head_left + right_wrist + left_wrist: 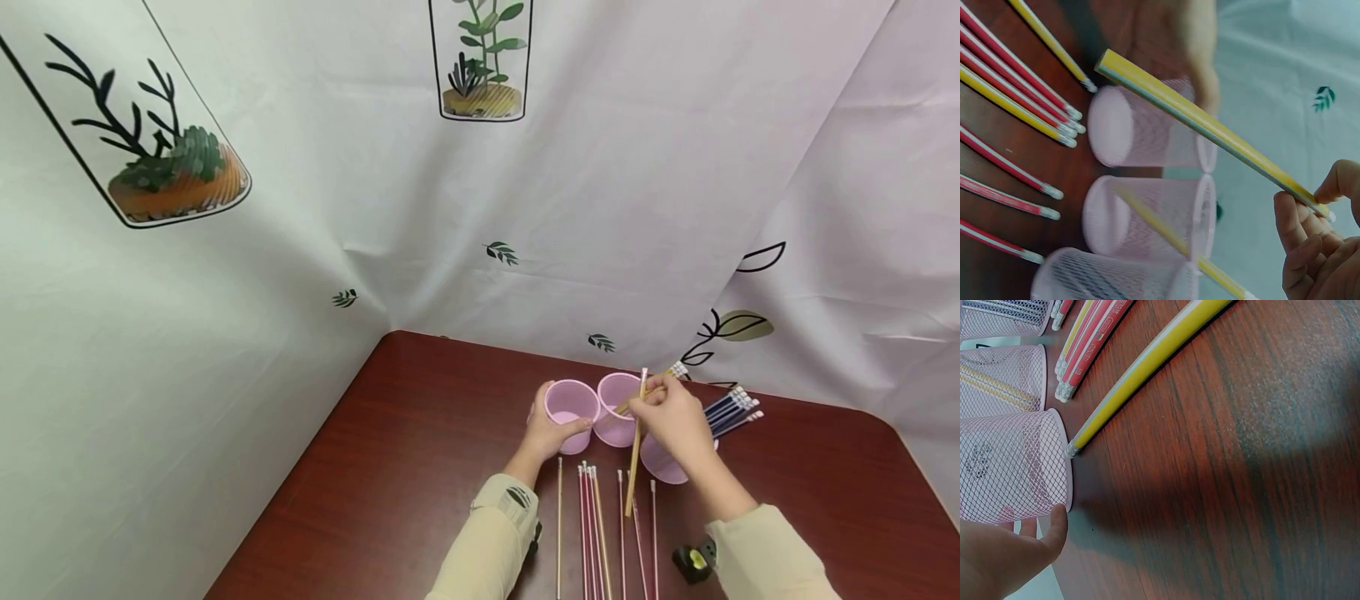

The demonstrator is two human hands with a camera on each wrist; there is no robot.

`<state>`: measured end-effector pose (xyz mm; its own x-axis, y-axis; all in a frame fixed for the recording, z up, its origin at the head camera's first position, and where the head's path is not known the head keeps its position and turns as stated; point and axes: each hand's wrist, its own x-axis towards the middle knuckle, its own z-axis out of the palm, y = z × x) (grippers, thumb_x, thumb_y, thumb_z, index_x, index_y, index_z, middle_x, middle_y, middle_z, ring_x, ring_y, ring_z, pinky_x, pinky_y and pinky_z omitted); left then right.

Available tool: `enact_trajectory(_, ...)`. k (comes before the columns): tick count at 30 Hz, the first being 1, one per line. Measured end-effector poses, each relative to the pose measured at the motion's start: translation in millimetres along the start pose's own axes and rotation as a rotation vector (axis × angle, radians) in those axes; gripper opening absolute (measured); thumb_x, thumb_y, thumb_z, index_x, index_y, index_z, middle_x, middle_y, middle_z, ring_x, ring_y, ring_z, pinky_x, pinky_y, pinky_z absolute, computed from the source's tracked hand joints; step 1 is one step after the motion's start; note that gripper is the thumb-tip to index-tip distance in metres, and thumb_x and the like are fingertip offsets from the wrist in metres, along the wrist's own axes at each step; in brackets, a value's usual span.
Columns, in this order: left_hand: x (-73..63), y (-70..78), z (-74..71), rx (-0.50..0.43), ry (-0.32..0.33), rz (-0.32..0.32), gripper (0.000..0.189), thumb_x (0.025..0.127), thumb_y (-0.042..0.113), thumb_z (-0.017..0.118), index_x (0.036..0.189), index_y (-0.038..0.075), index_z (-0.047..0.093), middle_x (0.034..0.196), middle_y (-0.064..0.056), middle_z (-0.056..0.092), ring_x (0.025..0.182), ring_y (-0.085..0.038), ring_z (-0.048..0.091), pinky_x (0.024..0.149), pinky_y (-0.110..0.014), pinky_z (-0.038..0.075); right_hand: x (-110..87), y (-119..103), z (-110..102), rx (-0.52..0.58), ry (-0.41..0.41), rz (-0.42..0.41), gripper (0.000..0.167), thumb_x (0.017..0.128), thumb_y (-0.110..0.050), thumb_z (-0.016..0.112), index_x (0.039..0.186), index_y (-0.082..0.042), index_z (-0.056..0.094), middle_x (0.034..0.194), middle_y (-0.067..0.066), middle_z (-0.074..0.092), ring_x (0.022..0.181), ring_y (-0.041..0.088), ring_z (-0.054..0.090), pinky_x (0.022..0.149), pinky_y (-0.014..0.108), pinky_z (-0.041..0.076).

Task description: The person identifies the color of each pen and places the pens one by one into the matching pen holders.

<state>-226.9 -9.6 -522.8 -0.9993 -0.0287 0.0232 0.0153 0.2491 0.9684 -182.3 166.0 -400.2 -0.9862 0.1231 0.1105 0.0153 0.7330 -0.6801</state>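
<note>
My left hand [546, 429] holds a pink mesh pencil cup [1019, 465], fingers round its far side and thumb along the front. Nothing shows inside this cup. A yellow pencil [1210, 131] is pinched near its eraser end by my right hand [675, 417], its unsharpened end hanging downward in front of the cups. Right beside the held cup stands a middle pink mesh cup [1147, 225] with yellow pencils [1169, 234] leaning in it. A third pink cup [660, 467], partly behind my right hand, holds several dark blue pencils [731, 412].
Red pencils [587, 525] and a yellow pencil [602, 533] lie bunched on the dark wooden table [360, 483]. Left of them is a lone yellow pencil [558, 525]; more red pencils [655, 533] lie to the right. A patterned white cloth [450, 283] hangs behind the table.
</note>
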Motion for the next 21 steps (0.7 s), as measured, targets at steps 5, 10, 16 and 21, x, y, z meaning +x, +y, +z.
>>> enact_trajectory(5, 0.0, 0.6, -0.7, -0.004, -0.002, -0.008, 0.092, 0.061, 0.024, 0.086, 0.138, 0.019, 0.037, 0.128, -0.015, 0.046, 0.115, -0.035, 0.045, 0.095, -0.051, 0.036, 13.4, -9, -18, 0.009, 0.024, -0.013, 0.034, 0.081, -0.02, 0.058, 0.106, 0.001, 0.051, 0.082, 0.008, 0.065, 0.066, 0.018, 0.056, 0.062, 0.031, 0.042)
enact_trajectory(10, -0.5, 0.2, -0.6, -0.007, 0.0, -0.004, 0.092, 0.061, 0.023, 0.086, 0.138, 0.018, 0.037, 0.128, -0.015, 0.047, 0.114, -0.035, 0.045, 0.095, -0.051, 0.036, 25.5, -15, -32, 0.024, 0.066, -0.007, 0.033, 0.082, -0.02, 0.055, 0.107, 0.002, 0.048, 0.082, 0.008, 0.061, 0.068, 0.02, 0.055, 0.062, 0.031, 0.04)
enact_trajectory(16, 0.0, -0.7, 0.7, -0.008, 0.004, 0.001, 0.091, 0.06, 0.022, 0.087, 0.137, 0.018, 0.038, 0.126, -0.014, 0.048, 0.114, -0.034, 0.045, 0.094, -0.049, 0.037, 33.5, -15, -43, 0.071, 0.163, 0.004, 0.027, 0.085, -0.019, 0.047, 0.104, 0.0, 0.045, 0.082, 0.01, 0.063, 0.063, 0.017, 0.059, 0.056, 0.026, 0.043)
enact_trajectory(21, -0.2, -1.1, 1.0, -0.008, 0.004, 0.006, 0.09, 0.06, 0.022, 0.087, 0.136, 0.017, 0.039, 0.126, -0.014, 0.048, 0.114, -0.035, 0.045, 0.094, -0.048, 0.036, 37.5, -8, -47, 0.196, 0.215, 0.027, 0.021, 0.089, -0.018, 0.039, 0.103, -0.002, 0.041, 0.078, 0.014, 0.065, 0.053, 0.014, 0.064, 0.045, 0.021, 0.047)
